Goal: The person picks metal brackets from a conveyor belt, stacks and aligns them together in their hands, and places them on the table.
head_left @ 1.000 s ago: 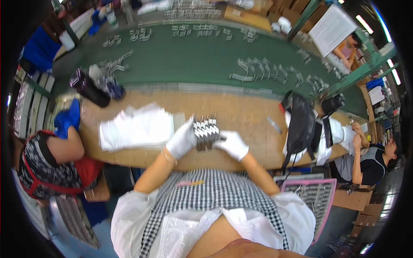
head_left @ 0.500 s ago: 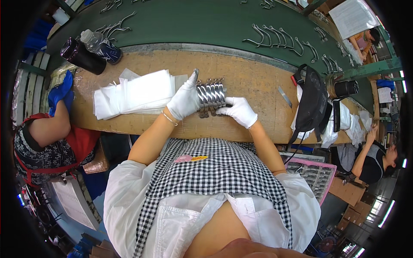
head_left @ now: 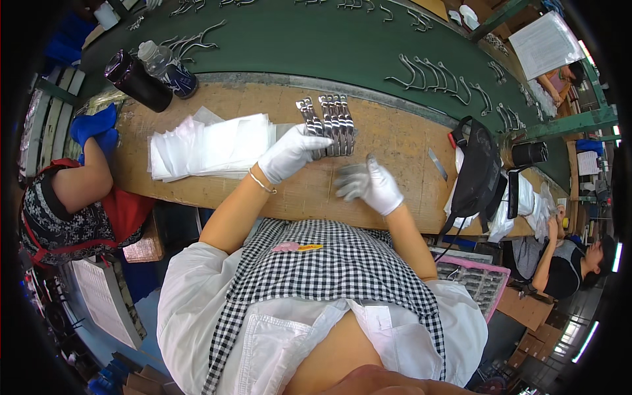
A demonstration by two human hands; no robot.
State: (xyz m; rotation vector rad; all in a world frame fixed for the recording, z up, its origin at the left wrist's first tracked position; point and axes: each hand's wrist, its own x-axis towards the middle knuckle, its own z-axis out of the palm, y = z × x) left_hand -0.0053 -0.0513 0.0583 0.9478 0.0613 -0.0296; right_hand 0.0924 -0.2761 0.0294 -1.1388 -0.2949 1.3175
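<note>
A side-by-side row of curved, shiny metal wrenches stands over the cardboard-covered worktop, with a gap splitting off a few at its left. My left hand, in a white glove, grips the row at its lower left, thumb across the front. Just below and to the right, my gloved right hand is off the wrenches, its fingers apart and darkened at the tips. Nothing shows in it. Left of my left hand lies a stack of white plastic sleeves.
Beyond the worktop runs a green belt carrying more curved wrenches. A black tumbler and clear bottle stand far left. A black bag and flat metal strip lie right. Co-workers sit on both sides.
My right hand has let go of the wrenches and opened, moving down and right. The row has turned more upright and a gap has opened in it. My left hand still holds it.
</note>
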